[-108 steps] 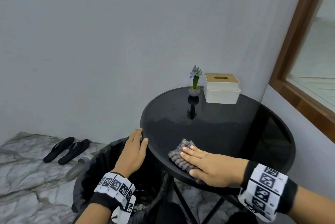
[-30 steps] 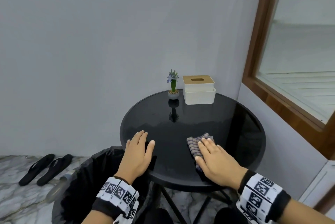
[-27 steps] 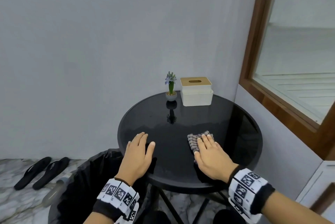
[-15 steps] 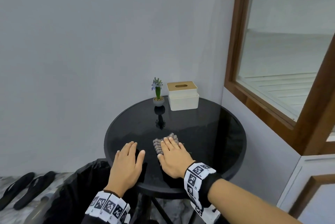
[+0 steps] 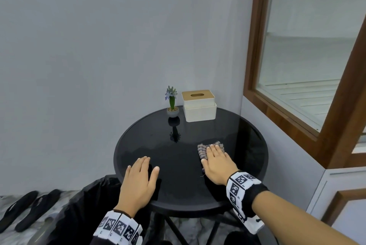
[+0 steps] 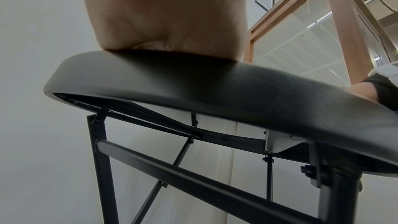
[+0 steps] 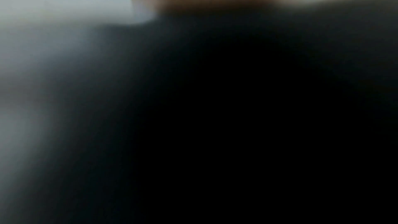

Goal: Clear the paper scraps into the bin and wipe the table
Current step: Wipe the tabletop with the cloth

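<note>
Head view, near to far: the bin (image 5: 83,211) stands under the left hand (image 5: 138,183), whose fingers lie flat on the black surface (image 5: 178,145). The right hand (image 5: 217,163) presses the cloth (image 5: 202,150), fingers straight. Farther back stand a plant (image 5: 172,102) and tissue box (image 5: 199,106).

On the table (image 5: 247,145), a potted plant (image 5: 172,104) stood at the far edge just left of a tissue box (image 5: 199,106), the cloth (image 5: 203,150) lay right of centre under the right hand (image 5: 217,163), the left hand (image 5: 138,181) rested at the near-left edge, and the bin (image 5: 79,211) sat below it.
</note>
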